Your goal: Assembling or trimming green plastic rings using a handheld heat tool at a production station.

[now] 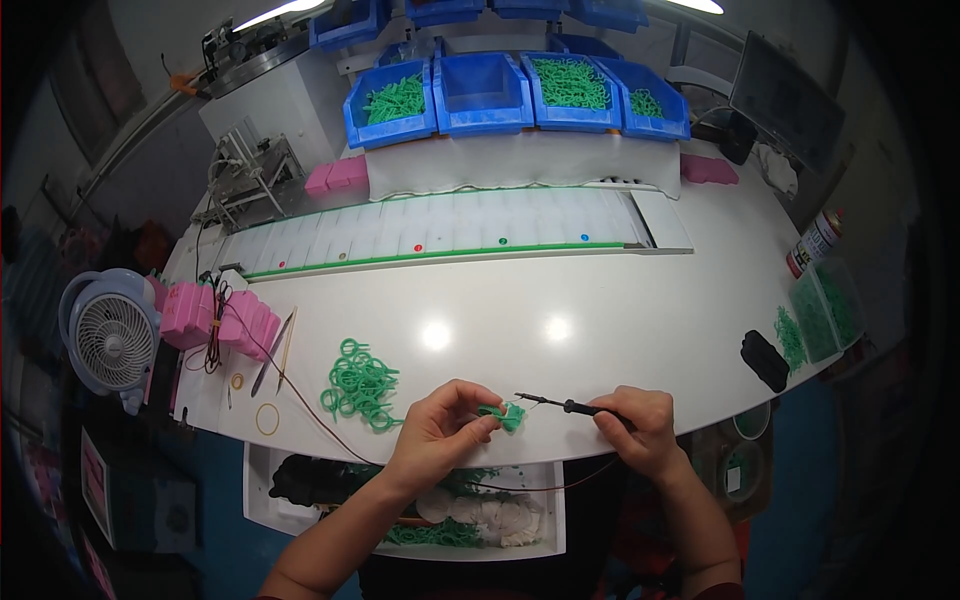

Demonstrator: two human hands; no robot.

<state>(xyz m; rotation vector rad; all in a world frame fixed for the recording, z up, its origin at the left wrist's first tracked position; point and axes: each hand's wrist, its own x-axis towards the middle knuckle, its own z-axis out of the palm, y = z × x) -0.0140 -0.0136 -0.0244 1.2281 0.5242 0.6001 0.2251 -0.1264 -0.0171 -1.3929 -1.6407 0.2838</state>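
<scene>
Over the front edge of the white table, my left hand [445, 425] pinches a small green plastic part [512, 416] between thumb and fingers. Its exact shape is partly hidden by the fingertips. My right hand [643, 425] grips the dark handle of a slim corded tool like a soldering iron [570, 405]. The thin tip points left, close to the green part; whether they touch I cannot tell. Left of my left hand lies a loose heap of green ring-shaped plastic parts [360, 385].
A brown cord [320, 425] trails across the table's left side. Below my hands an open drawer [405, 550] holds green pieces. Blue bins [485, 95] stand behind a white conveyor [440, 232]. A fan [115, 330] and pink blocks [245, 325] are left; a spray can [815, 245] is right.
</scene>
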